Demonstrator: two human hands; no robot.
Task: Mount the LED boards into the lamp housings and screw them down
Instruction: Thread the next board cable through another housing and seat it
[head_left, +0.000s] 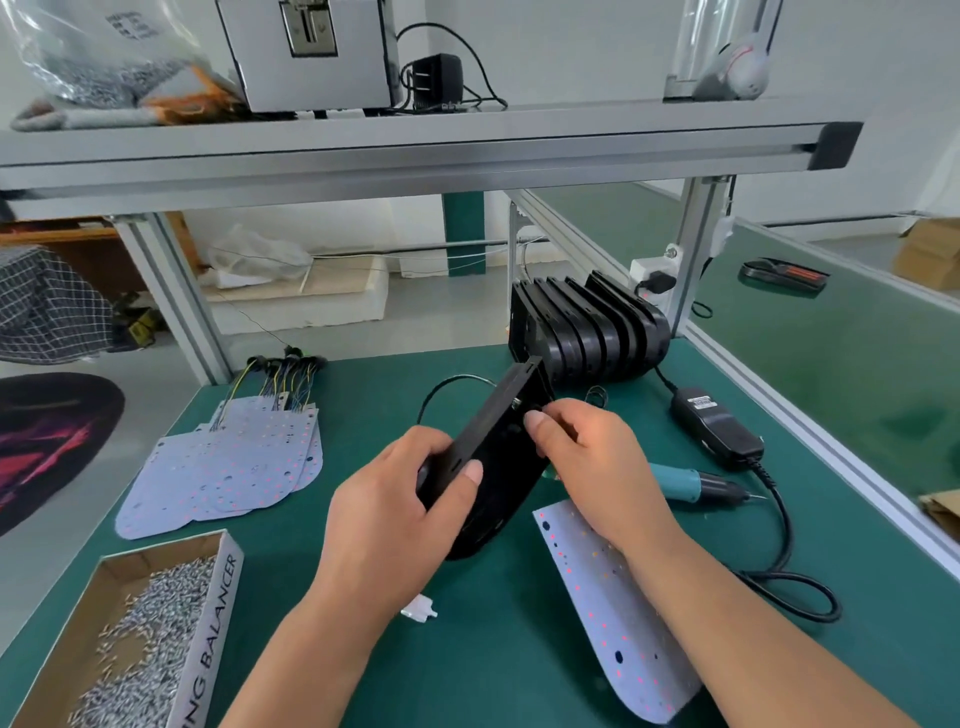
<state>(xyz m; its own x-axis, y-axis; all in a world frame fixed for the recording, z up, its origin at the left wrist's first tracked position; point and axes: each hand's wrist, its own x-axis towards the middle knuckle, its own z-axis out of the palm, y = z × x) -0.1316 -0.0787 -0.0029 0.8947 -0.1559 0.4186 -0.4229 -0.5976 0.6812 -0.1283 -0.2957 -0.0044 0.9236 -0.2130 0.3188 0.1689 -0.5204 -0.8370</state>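
My left hand grips the rounded near end of a black lamp housing, held tilted on edge above the green table. My right hand pinches something small at the housing's side near its far end; what it pinches is hidden by the fingers. A white LED board lies on the table under my right forearm. A stack of LED boards with wires lies at the left. Several black housings stand in a row at the back.
A cardboard box of screws sits at the near left. A teal electric screwdriver lies right of my hands, with its black power adapter and cable. A small white plastic part lies near my left wrist. An aluminium shelf frame runs overhead.
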